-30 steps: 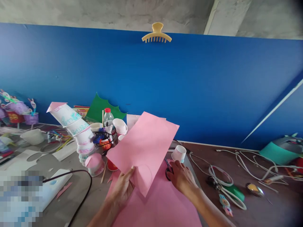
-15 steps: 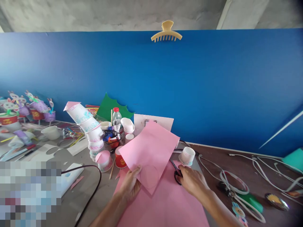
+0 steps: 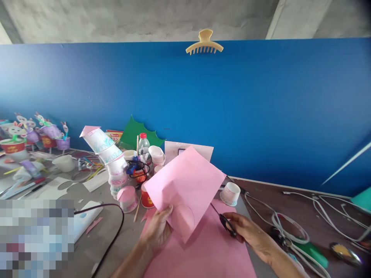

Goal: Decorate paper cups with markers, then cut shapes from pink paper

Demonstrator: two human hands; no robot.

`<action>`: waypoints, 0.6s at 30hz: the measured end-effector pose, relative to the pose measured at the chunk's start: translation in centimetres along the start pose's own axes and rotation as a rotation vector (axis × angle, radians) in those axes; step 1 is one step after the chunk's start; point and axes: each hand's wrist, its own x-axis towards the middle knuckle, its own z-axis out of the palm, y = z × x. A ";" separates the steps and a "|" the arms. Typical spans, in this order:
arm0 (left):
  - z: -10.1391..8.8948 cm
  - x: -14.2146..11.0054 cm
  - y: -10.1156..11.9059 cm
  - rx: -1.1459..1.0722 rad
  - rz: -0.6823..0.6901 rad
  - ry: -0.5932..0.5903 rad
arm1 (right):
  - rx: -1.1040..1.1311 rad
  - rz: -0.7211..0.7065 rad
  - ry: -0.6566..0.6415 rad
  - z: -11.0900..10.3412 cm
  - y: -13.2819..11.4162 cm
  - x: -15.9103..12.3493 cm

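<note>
My left hand (image 3: pixel 159 227) grips the lower left edge of a pink paper sheet (image 3: pixel 188 181), thumb on top and fingers beneath. A round outline is drawn near the sheet's lower corner. In my right hand (image 3: pixel 243 227) are black-handled scissors (image 3: pixel 227 225), held by the handles just right of the sheet, their blades pointing up and left toward it. Beneath both hands lies a larger pink sheet (image 3: pixel 208 255) on the table. A white paper cup (image 3: pixel 230 194) stands beyond the scissors.
A leaning stack of decorated paper cups (image 3: pixel 111 158) rises at the left, beside a small pink-topped cup (image 3: pixel 127 199). A black cable (image 3: pixel 121 216) curves across the left side. White cords (image 3: pixel 290 227) lie to the right. A blue partition (image 3: pixel 261 108) closes off the back.
My right hand has picked the scissors up from the large pink sheet and turned them. The held sheet has tilted slightly in my left hand. The view has shifted left.
</note>
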 end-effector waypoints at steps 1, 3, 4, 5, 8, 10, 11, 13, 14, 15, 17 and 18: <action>-0.2 0.0 0.0 -0.006 -0.002 -0.011 | 0.087 -0.007 -0.037 0.2 0.1 -0.4; -0.6 0.1 -0.1 -0.007 -0.025 -0.035 | 0.193 0.011 -0.104 0.6 0.2 -1.2; -0.8 0.1 -0.2 -0.007 -0.047 -0.053 | 0.232 0.023 -0.145 0.9 0.3 -1.5; -1.0 0.0 -0.3 -0.011 -0.070 -0.080 | 0.270 0.034 -0.189 1.1 0.4 -1.9; -1.3 -0.4 -0.6 -0.033 -0.141 -0.180 | 0.403 0.048 -0.280 1.7 0.7 -2.8; -1.1 -0.8 -0.9 -0.033 -0.194 -0.226 | 0.479 0.069 -0.272 2.2 0.8 -3.2; -0.9 -1.0 -1.0 -0.022 -0.218 -0.237 | 0.508 0.094 -0.257 2.5 0.9 -3.4; -0.2 -1.4 -1.2 0.022 -0.236 -0.216 | 0.574 0.165 -0.219 3.2 1.0 -3.6; 0.1 -1.5 -1.3 0.053 -0.230 -0.187 | 0.623 0.192 -0.191 3.6 1.2 -3.7; 0.4 -1.7 -1.4 0.085 -0.218 -0.149 | 0.685 0.204 -0.157 4.0 1.3 -3.7; 0.9 -1.9 -1.6 0.145 -0.212 -0.088 | 0.826 0.163 -0.071 4.7 1.7 -3.8; 1.1 -2.0 -1.7 0.169 -0.217 -0.078 | 0.874 0.126 -0.034 5.0 1.8 -3.9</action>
